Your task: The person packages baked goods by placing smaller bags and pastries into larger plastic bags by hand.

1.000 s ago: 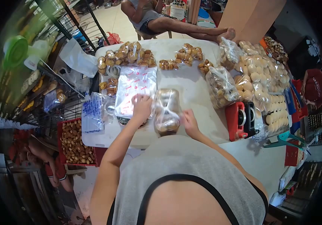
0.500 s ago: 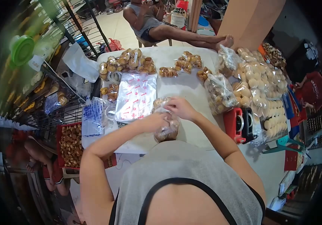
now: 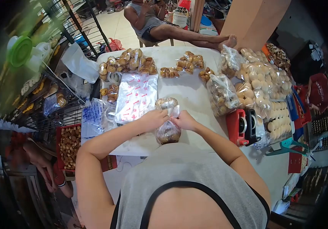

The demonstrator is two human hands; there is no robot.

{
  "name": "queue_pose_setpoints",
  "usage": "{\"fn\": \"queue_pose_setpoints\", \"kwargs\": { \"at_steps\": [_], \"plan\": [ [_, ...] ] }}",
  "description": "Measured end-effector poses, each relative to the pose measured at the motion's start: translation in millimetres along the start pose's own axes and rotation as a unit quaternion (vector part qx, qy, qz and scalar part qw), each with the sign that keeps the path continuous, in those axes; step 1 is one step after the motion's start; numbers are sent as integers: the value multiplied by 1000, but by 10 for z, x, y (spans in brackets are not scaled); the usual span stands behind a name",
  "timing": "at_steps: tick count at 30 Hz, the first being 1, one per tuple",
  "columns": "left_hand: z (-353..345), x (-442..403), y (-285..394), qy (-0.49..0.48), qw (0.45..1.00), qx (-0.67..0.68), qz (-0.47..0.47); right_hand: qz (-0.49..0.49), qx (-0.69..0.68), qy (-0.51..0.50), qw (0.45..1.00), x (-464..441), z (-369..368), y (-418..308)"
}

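Bag (image 3: 168, 130) on bench (image 3: 195, 89), near edge, long axis running from the wearer's body toward the far side. Fingers of left hand (image 3: 157, 118) and right hand (image 3: 184, 120) pinch its plastic at mid-length. Stack of wrappers (image 3: 137, 97) lies left of it.

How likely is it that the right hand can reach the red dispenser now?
Probably yes: the right hand is busy at the bag, but only bare tabletop separates it from the red dispenser.
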State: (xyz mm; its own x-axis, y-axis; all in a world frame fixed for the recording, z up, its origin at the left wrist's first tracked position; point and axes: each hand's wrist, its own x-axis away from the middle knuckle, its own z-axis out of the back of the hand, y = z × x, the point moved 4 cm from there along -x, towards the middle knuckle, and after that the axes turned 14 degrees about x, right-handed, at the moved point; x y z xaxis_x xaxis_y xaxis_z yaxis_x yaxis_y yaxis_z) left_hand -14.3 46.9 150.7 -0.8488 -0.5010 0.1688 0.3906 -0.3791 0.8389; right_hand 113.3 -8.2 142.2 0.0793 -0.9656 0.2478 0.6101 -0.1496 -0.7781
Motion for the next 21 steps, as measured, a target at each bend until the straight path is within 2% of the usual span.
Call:
{"fn": "queue_pose_setpoints", "kwargs": {
  "at_steps": [1, 2, 3, 4, 5, 7, 9, 11, 12, 13, 14, 15, 16, 18, 19, 20, 21],
  "plan": [
    [-9, -10, 19, -10, 999, -49, 21, 25, 78, -8, 997, 24, 40, -45],
    [-19, -11, 25, -13, 996, -78, 46, 24, 79, -8, 997, 24, 28, -11],
    [-26, -12, 14, -13, 994, -84, 72, 137, 202, 32, 969, 31, 4, -54],
    [-21, -16, -5, -8, 993, -69, 91, 247, 319, 72, 912, 67, -36, -118],
    [-15, -9, -17, -4, 994, -33, 104, 248, 320, 75, 911, 106, -60, -160],
    [6, -26, -34, 9, 988, 89, 126, 246, 445, 57, 859, 190, -194, -276],
    [-105, 56, -125, 27, 923, 340, 177, 264, 463, 56, 844, 196, -257, -401],
    [-190, 124, -242, 52, 790, 571, 217, 151, 440, -36, 884, 120, -163, -418],
    [-159, 85, -347, 3, 858, 488, 163, 154, 440, -39, 884, 83, -112, -341],
    [-151, 71, -489, 7, 857, 488, 166, 104, 235, -71, 964, 32, -59, -162],
    [-1, 45, -351, 21, 969, 240, -49, 49, 16, -98, 994, -32, -87, -24],
    [53, 103, -108, 31, 965, -36, -259, 51, 16, -99, 994, -88, -178, 50],
    [49, 133, -76, 22, 972, -137, -187, -25, -147, -115, 982, -117, -280, 188],
    [1, 124, -111, 60, 969, -149, -189, -104, -301, -129, 939, -23, -373, 176],
    [-28, 126, -131, 90, 964, -163, -189, 50, -75, -6, 996, 29, -298, 1],
    [-113, 117, -124, 86, 965, -161, -189, 197, 155, 118, 961, 118, -253, -189],
    [-147, 111, -71, 163, 956, -107, -221, 193, 152, 121, 962, 108, -220, -156]
  ]
}}
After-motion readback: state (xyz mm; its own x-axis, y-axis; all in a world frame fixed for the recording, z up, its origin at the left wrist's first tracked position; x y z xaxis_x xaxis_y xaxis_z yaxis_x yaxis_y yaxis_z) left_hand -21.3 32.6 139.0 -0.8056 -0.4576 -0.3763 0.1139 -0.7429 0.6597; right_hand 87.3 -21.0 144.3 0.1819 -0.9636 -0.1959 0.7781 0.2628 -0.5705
